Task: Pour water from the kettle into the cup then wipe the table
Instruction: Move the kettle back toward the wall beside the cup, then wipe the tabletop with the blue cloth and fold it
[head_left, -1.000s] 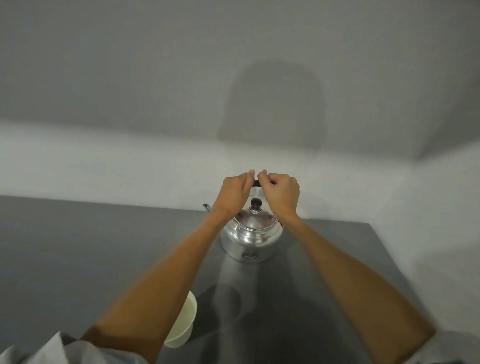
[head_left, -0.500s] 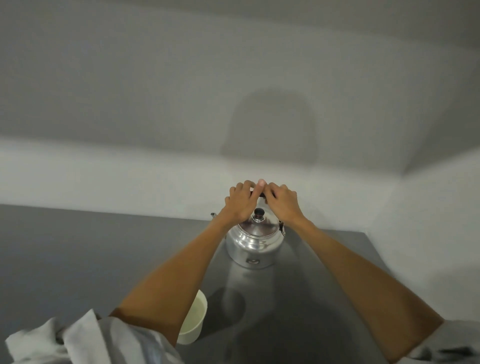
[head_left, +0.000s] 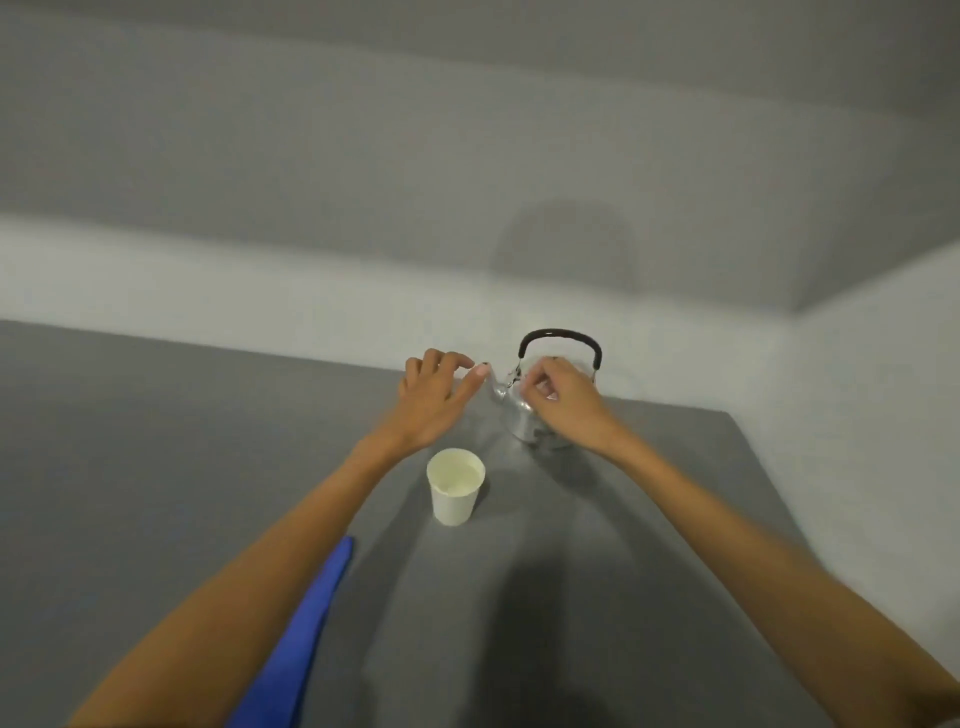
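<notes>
A shiny metal kettle (head_left: 521, 422) with a black handle (head_left: 561, 334) stands at the far right of the grey table (head_left: 156, 447). Its handle is upright and free. My left hand (head_left: 431, 397) hovers just left of the spout with its fingers spread and holds nothing. My right hand (head_left: 569, 402) is in front of the kettle's lid, fingers loosely curled, hiding the lid. A white paper cup (head_left: 454, 488) with water in it stands nearer to me, between my forearms. A blue cloth (head_left: 306, 623) lies partly under my left forearm.
A pale wall runs behind the table, and another closes the right side. The table's far right corner is just right of the kettle. Bare grey tabletop stretches to the left.
Both hands have let go of the kettle's handle and drawn back and apart. The view has tilted down, so the cup and the blue cloth now show fully.
</notes>
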